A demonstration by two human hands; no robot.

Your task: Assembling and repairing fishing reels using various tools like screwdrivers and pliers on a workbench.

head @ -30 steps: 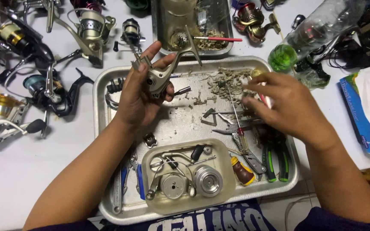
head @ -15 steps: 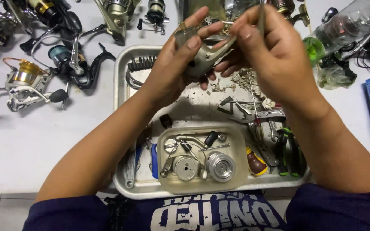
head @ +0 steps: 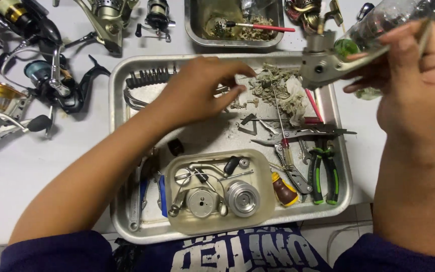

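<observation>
Held, in the right hand [head: 414,85] at the upper right of the frame, a grey reel body [head: 328,63], fingers curled and closed around its stem, metal lifted clear of the desk [head: 36,176]. Hovered, at centre top, the left hand [head: 197,90] over the big metal tray [head: 122,100], fingers loosely bent and reaching toward a heap of dirty greenish wadding [head: 273,88]; could not tell whether fingertips pinched anything or merely touched the scraps. Lay below that heap, toward the right of the tray, a pair of pliers with green-and-black grips [head: 323,171] beside a slim screwdriver [head: 283,136] and a small brown bottle with a yellow cap [head: 284,190]. Sat at the lower middle of the tray a shallow clear dish [head: 177,221] holding a round spool [head: 242,198], a flat gear disc [head: 201,201] and thin rods. Rested along the tray's upper left corner a row of dark bits [head: 149,78]. Stood at top centre a second, smaller steel pan [head: 197,32] with a red-handled brush [head: 263,26] in it. Crowded the upper left of the frame several fishing reels [head: 51,80], well apart from both hands.
</observation>
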